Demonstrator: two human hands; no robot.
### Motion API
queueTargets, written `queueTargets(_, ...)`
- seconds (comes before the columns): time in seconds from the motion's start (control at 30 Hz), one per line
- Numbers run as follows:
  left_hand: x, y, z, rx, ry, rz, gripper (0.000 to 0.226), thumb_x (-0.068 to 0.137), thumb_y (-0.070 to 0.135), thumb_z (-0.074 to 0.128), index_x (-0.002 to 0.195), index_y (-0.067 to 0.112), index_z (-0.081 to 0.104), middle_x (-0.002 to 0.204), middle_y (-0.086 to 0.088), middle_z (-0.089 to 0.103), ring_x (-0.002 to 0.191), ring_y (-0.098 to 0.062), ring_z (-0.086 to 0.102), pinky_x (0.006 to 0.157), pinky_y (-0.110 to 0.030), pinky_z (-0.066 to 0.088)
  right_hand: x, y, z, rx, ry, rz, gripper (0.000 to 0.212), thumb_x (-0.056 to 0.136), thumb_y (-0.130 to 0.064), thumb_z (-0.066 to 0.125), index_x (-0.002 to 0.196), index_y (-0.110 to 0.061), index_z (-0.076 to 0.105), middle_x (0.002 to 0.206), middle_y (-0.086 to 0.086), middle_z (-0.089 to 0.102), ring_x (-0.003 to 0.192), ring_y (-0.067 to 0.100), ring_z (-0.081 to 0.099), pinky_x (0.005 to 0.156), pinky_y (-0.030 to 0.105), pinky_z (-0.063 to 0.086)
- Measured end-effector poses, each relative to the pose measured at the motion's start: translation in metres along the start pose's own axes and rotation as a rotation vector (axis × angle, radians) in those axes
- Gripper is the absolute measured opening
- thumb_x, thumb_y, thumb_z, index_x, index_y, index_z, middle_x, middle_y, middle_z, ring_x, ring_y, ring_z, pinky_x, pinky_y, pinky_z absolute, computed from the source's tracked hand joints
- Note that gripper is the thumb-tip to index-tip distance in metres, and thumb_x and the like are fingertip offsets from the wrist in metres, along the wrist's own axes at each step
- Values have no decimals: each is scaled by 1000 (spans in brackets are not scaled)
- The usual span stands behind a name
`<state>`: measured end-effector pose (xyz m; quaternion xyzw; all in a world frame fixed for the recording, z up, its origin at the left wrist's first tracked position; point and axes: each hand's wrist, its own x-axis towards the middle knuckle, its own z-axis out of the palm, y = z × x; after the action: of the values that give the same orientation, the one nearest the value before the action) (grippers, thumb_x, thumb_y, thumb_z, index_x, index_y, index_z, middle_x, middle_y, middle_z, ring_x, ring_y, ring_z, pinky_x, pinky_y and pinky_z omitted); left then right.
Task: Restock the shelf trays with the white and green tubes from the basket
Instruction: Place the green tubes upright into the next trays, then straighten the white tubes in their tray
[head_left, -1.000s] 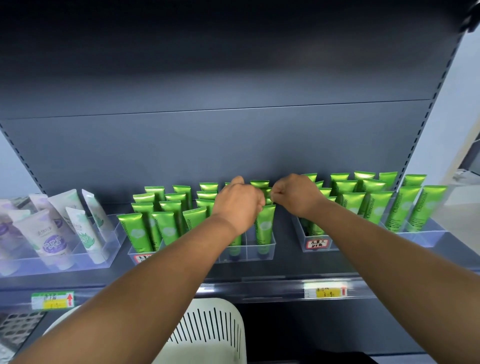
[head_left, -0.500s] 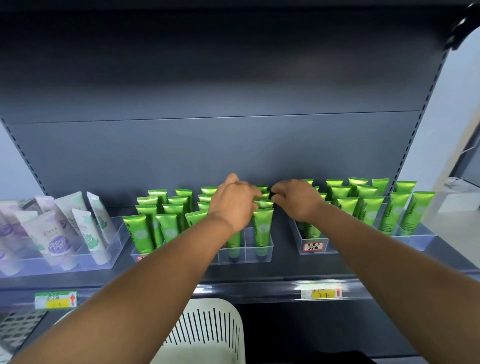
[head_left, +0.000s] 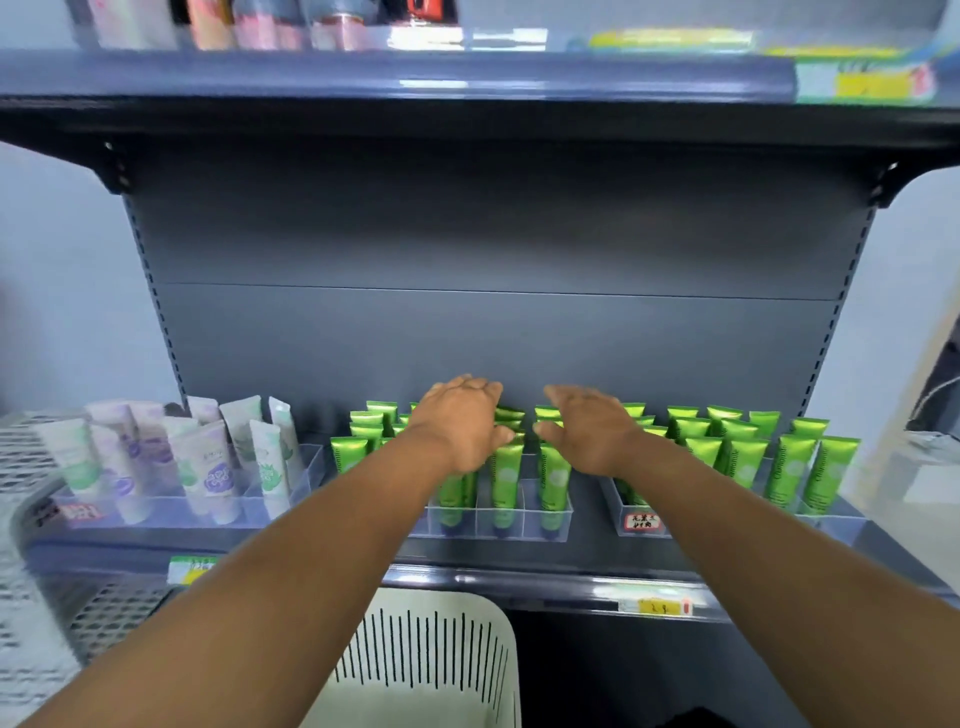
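**Both hands spread over the green tubes**

I see my left hand (head_left: 460, 423) and right hand (head_left: 589, 431) side by side above the middle tray (head_left: 550, 519), palms down. Each grip is loose, fingers straight and fanned, holding nothing; the fingertips hover at or touch the tops of the green tubes (head_left: 506, 467) standing upright there. White tubes (head_left: 208, 462) stand in the left tray (head_left: 156, 512). The basket (head_left: 431, 654) sits below the shelf (head_left: 597, 561).
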<state>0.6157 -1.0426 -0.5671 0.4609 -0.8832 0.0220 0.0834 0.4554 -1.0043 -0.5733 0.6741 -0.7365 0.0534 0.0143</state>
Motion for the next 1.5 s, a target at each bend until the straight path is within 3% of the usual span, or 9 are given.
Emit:
queueTargets(0.1, -21, -14, -11, 10, 11, -22, 67, 97, 45, 43, 150, 12, 21, 158, -5, 23, 148, -21, 14, 119, -38, 14, -8, -26, -5, 3, 13, -42, 62, 100, -42, 36, 151, -11, 18, 159, 6, 20, 147, 21, 17, 117, 37, 17)
queueTargets(0.5, -72, -118, -33, 83, 4, -167, 68, 98, 48, 38, 151, 11, 19, 158, -7, 22, 148, -22, 14, 118, -39, 16, 19, -145, 1, 7, 15, -184, 63, 101, -45, 32, 151, -11, 16, 159, 6, 19, 149, 23, 12, 120, 38, 11)
queueTargets(1.0, -30, -296, -9, 71, 14, -224, 64, 98, 47, 37, 150, 13, 23, 157, -5, 25, 148, -22, 16, 117, -40, 18, 150, -269, 42, 29, -15, -278, 62, 101, -44, 31, 152, -13, 14, 160, 3, 16, 149, 20, 9, 120, 38, 9)
queueTargets(1.1, -21, -329, -8, 66, 10, -233, 63, 98, 46, 38, 150, 14, 23, 157, -5, 26, 147, -23, 20, 118, -39, 19, 169, -278, 47, 45, -20, -262, 57, 101, -42, 32, 150, -14, 21, 158, 4, 24, 148, 21, 16, 119, 37, 12)
queueTargets(1.2, -12, -353, -5, 36, -23, -246, 60, 97, 42, 43, 148, 14, 30, 154, -6, 33, 142, -24, 31, 117, -39, 25, 179, -284, 49, 76, -26, -224, 51, 100, -39, 39, 145, -16, 33, 150, 5, 39, 140, 25, 33, 115, 37, 23)
queueTargets(1.33, 4, -369, 6, -9, -100, -241, 46, 94, 35, 53, 136, 16, 50, 140, -5, 53, 127, -26, 50, 107, -38, 39, 191, -294, 59, 157, -44, -178, 49, 96, -36, 50, 142, -23, 41, 143, 3, 49, 132, 25, 44, 109, 36, 34)
queueTargets(1.43, 19, -380, 16, -16, -155, -206, 47, 90, 34, 59, 135, 20, 52, 135, -1, 57, 124, -25, 52, 103, -36, 43, 201, -303, 67, 223, -80, -130, 47, 93, -31, 56, 138, -23, 48, 139, 2, 53, 129, 24, 48, 106, 35, 39)
queueTargets(1.5, 27, -387, 21, -2, -199, -175, 43, 88, 34, 63, 128, 19, 57, 127, -1, 62, 118, -26, 55, 99, -36, 46, 207, -309, 71, 213, -96, -104, 31, 91, -27, 58, 122, -21, 60, 124, 3, 61, 118, 26, 54, 95, 33, 46)
